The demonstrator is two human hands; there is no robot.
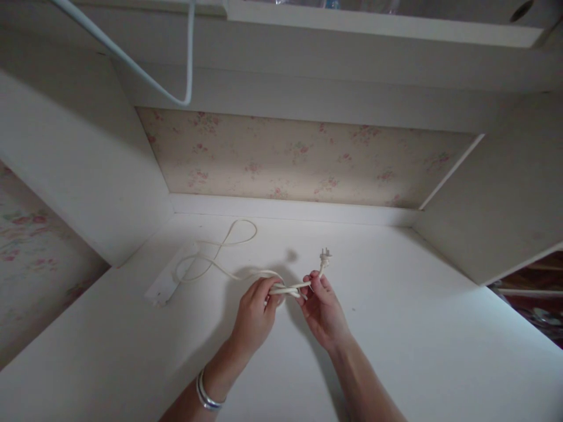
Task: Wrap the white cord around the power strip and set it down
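Several folded loops of a white power cord [288,290] are gathered between my two hands above the white desktop. My left hand [257,305] is closed around the left end of the loops. With thumb and fingers, my right hand [323,305] grips the cord on the right, just below its plug [325,258], whose prongs point away from me. From the bundle the cord runs left in loose curves to a white power strip [171,278] lying on the desktop. Some cord inside my fingers is hidden.
The white desktop [281,375] is bounded by side panels at left [79,158] and right [497,193]. Behind it is floral wallpaper [299,164]. A shelf [382,29] overhangs the back, and a pale bent tube [189,58] hangs at upper left.
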